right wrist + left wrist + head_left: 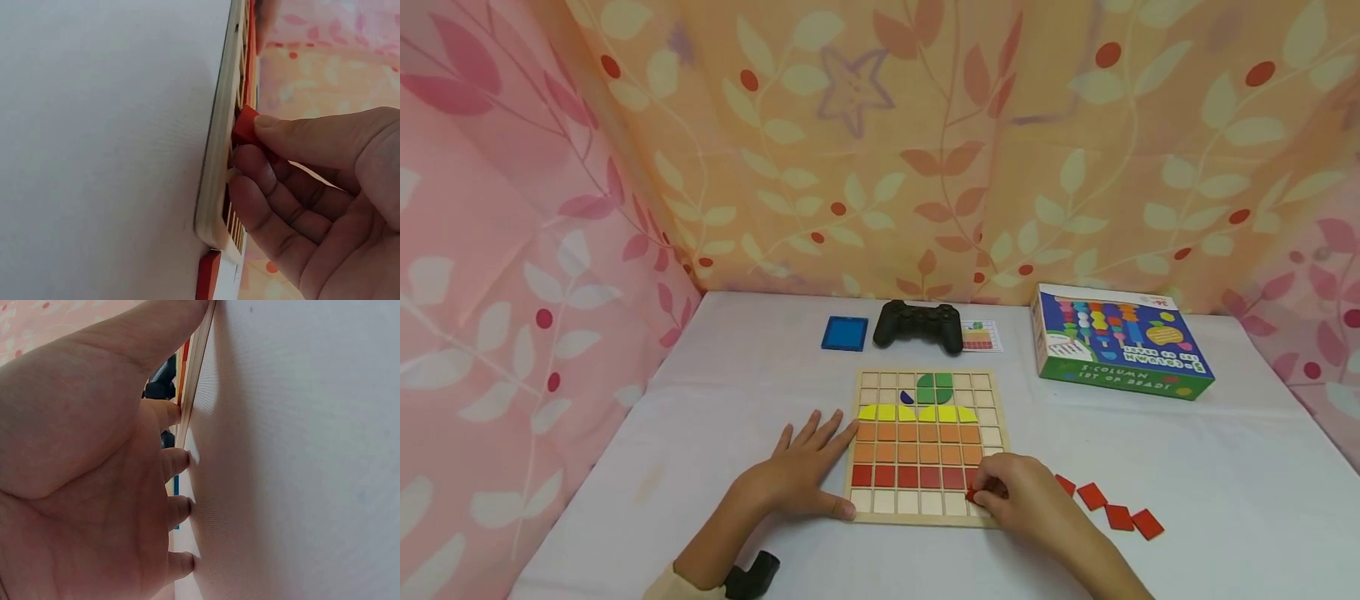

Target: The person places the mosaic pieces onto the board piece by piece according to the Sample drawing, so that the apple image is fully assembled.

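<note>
Fingers (294, 134) of your right hand (1026, 496) pinch a red tile (245, 127) at the lower right corner of the wooden grid board (992, 417), mid-frame in the head view. Your left hand (797, 471) lies flat, fingers spread, bracing the board's left edge. Seating this tile looks like the step in hand; next, square it over an empty cell. Four spare tiles (1108, 507) wait just to the right.

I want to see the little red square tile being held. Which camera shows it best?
The right wrist view: the small red square tile sits close up, pinched by the right hand against the wooden grid board. The head view shows only a sliver; the left wrist view shows none.
</note>
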### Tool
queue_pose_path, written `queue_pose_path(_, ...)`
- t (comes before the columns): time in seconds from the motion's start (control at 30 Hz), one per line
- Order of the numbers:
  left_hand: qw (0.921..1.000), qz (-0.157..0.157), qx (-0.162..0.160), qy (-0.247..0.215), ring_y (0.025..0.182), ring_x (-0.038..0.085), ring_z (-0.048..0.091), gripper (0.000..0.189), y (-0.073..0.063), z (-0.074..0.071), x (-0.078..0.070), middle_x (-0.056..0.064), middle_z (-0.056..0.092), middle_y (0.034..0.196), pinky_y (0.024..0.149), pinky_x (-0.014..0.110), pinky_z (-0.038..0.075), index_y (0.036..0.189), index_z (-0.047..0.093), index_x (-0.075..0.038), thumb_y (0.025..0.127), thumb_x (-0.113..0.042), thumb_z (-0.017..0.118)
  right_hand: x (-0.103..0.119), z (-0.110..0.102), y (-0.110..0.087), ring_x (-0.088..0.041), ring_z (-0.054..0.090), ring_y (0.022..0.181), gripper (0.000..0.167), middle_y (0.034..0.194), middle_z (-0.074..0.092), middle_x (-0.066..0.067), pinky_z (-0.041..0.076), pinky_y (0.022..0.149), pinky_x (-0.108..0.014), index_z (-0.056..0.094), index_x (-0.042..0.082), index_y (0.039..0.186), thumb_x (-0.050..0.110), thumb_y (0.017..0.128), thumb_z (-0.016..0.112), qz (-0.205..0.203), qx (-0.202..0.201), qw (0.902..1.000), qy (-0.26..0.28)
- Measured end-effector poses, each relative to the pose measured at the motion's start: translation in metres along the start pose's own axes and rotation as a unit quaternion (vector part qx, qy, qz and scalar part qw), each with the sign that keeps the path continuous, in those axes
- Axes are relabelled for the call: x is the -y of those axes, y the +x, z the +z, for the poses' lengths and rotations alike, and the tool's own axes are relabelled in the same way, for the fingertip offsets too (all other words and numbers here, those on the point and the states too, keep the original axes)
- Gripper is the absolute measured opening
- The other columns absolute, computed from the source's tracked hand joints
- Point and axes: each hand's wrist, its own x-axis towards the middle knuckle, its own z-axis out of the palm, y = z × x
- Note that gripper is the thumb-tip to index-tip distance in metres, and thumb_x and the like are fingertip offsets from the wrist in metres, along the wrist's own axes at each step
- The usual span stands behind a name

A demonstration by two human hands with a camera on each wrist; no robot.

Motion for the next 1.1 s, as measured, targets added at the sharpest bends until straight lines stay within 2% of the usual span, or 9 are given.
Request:
queue_pose_path(0.1,1.0000,-0.002,-0.002,0.001,0.152,0.035,-0.001,0.120,-0.001,0.000,0.000,0.003,0.014,0.167,0.115,0.065,-0.001,0.161,0.024,-0.030,0.063,-0.074,0.077,0.002,0.000,0.000,-0.007,0.053,0.071,0.020,0.079,0.060,0.014,0.051,0.065,-0.023,0.071,0.020,0.082,0.003,0.082,0.081,-0.005,0.015,0.9999,-0.003)
queue_pose_path(0.2,1.0000,-0.004,-0.002,0.004,0.152,0.035,-0.001,0.120,-0.001,0.000,-0.001,0.003,0.014,0.167,0.115,0.065,0.000,0.161,0.024,-0.030,0.062,-0.075,0.077,0.005,0.001,0.000,-0.006,0.053,0.073,0.023,0.081,0.060,0.015,0.051,0.068,-0.024,0.072,0.021,0.086,0.000,0.082,0.079,-0.031,0.020,0.9993,-0.010)
queue_pose_path(0.4,1.0000,-0.005,-0.001,0.002,0.152,0.035,-0.001,0.120,-0.001,-0.001,0.000,0.003,0.014,0.167,0.115,0.065,0.000,0.161,0.024,-0.030,0.063,-0.073,0.078,0.019,0.006,0.006,-0.007,0.053,0.077,0.024,0.085,0.060,0.014,0.053,0.071,-0.024,0.069,0.019,0.093,-0.001,0.083,0.078,-0.072,0.000,0.9974,-0.003)
queue_pose_path(0.53,1.0000,-0.001,-0.002,-0.001,0.152,0.035,0.000,0.118,-0.002,-0.002,0.000,0.005,0.015,0.167,0.115,0.065,0.001,0.161,0.025,-0.028,0.065,-0.072,0.078,0.031,0.014,0.018,-0.007,0.054,0.077,0.024,0.085,0.060,0.012,0.052,0.070,-0.024,0.067,0.016,0.095,-0.003,0.084,0.074,-0.100,-0.002,0.9949,0.008)
queue_pose_path(0.73,1.0000,0.005,-0.002,-0.003,0.152,0.037,0.002,0.117,-0.002,-0.002,-0.001,0.006,0.016,0.167,0.115,0.066,0.002,0.161,0.026,-0.026,0.066,-0.071,0.078,0.054,0.036,0.040,-0.004,0.054,0.073,0.024,0.081,0.063,0.011,0.051,0.068,-0.024,0.066,0.012,0.100,-0.004,0.084,0.073,-0.137,0.021,0.9896,0.039)
queue_pose_path(0.87,0.9999,0.009,0.001,-0.004,0.152,0.036,0.001,0.116,-0.001,-0.003,0.000,0.006,0.016,0.167,0.115,0.066,0.002,0.161,0.025,-0.027,0.067,-0.071,0.077,0.068,0.051,0.056,-0.003,0.053,0.069,0.018,0.077,0.062,0.012,0.049,0.065,-0.022,0.068,0.013,0.092,-0.001,0.085,0.075,-0.144,0.036,0.9883,0.034)
queue_pose_path(0.97,0.9999,0.013,0.004,-0.001,0.152,0.036,0.001,0.115,0.000,-0.003,0.001,0.006,0.015,0.167,0.115,0.066,0.002,0.161,0.024,-0.027,0.068,-0.073,0.075,0.075,0.063,0.065,-0.002,0.051,0.066,0.016,0.073,0.061,0.014,0.047,0.064,-0.019,0.070,0.014,0.082,-0.001,0.084,0.076,-0.155,0.038,0.9870,0.012)
queue_pose_path(1.1,0.9999,0.015,0.007,-0.003,0.152,0.036,0.000,0.115,0.000,-0.003,0.002,0.006,0.014,0.167,0.115,0.066,0.001,0.161,0.023,-0.027,0.069,-0.073,0.074,0.083,0.071,0.072,0.000,0.050,0.065,0.017,0.070,0.059,0.015,0.046,0.063,-0.017,0.072,0.013,0.077,-0.001,0.084,0.077,-0.171,0.036,0.9844,-0.018)
